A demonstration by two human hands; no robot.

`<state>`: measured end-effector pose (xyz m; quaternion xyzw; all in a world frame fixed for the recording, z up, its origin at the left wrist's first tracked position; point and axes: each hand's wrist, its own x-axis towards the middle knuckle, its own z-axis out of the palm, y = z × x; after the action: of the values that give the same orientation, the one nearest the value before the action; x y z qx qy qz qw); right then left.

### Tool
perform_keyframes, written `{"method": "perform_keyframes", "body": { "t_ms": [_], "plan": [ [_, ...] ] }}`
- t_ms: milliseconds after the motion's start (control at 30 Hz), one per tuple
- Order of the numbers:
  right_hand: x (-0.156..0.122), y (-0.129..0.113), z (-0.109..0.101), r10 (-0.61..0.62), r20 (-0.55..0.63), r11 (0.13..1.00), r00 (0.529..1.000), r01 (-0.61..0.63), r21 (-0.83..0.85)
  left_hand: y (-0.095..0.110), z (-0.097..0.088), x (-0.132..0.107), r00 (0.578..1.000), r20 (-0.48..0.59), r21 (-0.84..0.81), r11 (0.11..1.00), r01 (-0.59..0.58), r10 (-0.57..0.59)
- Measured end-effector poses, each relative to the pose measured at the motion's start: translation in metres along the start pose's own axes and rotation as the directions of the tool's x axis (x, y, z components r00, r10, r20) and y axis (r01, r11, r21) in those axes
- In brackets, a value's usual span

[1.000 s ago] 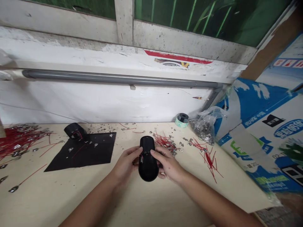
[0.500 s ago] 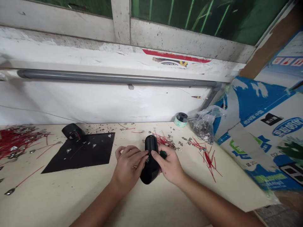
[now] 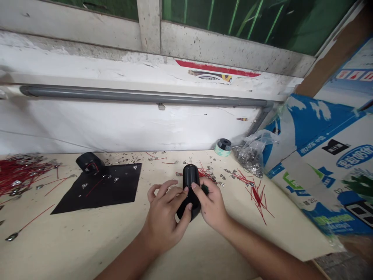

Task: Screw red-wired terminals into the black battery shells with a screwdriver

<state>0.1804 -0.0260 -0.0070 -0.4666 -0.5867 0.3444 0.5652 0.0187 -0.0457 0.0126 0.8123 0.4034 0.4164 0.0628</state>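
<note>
A glossy black plastic shell [image 3: 190,175], long with rounded ends, stands out in front of me above the table. My right hand [image 3: 211,200] grips it from the right, thumb on its upper face and fingers beneath. Something dark green [image 3: 204,189] shows between that hand and the shell. My left hand [image 3: 167,212] is at the shell's left side, its index fingertip and thumb tip pressed on it and the other fingers loosely bent. Whether a small part sits under these fingertips is hidden.
Left lie a black sheet [image 3: 122,186], another black round part [image 3: 89,162] and a heap of red wires with metal tabs [image 3: 26,171]. More red wires [image 3: 258,196], a tape roll [image 3: 223,147] and a plastic bag of metal parts [image 3: 252,155] are right. A printed carton [image 3: 320,163] borders the table.
The shell has shifted slightly right and tipped. My left hand has moved right, and its thumb has parted from the index finger, which had been pinching a small metal piece at the shell.
</note>
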Motion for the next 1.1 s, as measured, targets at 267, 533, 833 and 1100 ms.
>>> {"method": "perform_keyframes", "body": {
  "t_ms": [267, 533, 833, 1100],
  "plan": [
    [0.003, -0.004, 0.0, 0.006, -0.074, 1.0, 0.997, -0.007, -0.023, -0.002, 0.006, -0.006, 0.998, 0.067, 0.121, 0.992, -0.019, 0.011],
    [0.006, -0.007, 0.0, 0.065, -0.021, 0.995, 0.998, -0.064, 0.071, -0.019, 0.001, -0.005, 0.992, -0.13, 0.139, 0.99, 0.014, 0.004],
    [0.009, -0.001, -0.001, 0.095, -0.019, 0.988, 0.995, -0.092, 0.123, -0.02, -0.001, -0.008, 0.992, -0.123, 0.089, 0.996, -0.027, 0.038],
    [0.012, -0.005, -0.001, 0.133, -0.028, 0.98, 0.991, -0.127, 0.153, -0.021, -0.007, -0.007, 0.997, 0.038, -0.045, 0.997, -0.066, 0.068]
  ]
}}
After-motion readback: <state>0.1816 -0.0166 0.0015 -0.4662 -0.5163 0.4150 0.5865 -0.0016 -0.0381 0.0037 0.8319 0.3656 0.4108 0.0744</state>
